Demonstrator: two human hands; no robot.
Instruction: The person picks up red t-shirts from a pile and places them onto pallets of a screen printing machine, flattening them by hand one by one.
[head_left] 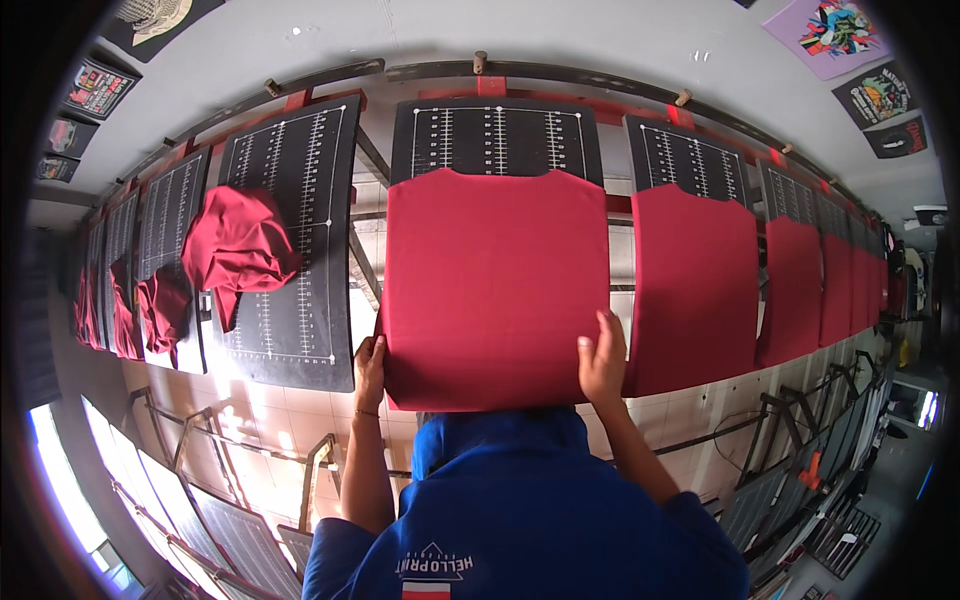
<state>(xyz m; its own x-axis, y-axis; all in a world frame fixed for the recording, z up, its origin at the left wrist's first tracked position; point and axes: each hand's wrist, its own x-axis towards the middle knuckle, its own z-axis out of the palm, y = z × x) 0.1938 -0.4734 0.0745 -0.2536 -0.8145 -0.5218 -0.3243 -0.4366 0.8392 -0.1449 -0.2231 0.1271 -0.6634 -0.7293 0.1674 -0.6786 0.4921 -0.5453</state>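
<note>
A dark red fabric panel (495, 290), cut like a shirt body, lies flat over the black board in front of me. Its neck and shoulder edge is at the far end. At the panel's lower left edge, my left hand (369, 372) is closed on the fabric border, thumb and fingers close together. On the lower right edge rests my right hand (603, 365), open, its thumb over the fabric and its fingers stretched along the side. White ruler marks show on the bare top of the black board (525, 135).
Right of me, a neighbouring board carries another flat red panel (695, 290), with several more beyond. On the left board (290, 340) lies a crumpled red cloth (240, 250). A metal rail (550, 72) runs behind the boards. An orange-red clamp-like piece (811, 470) sits at lower right.
</note>
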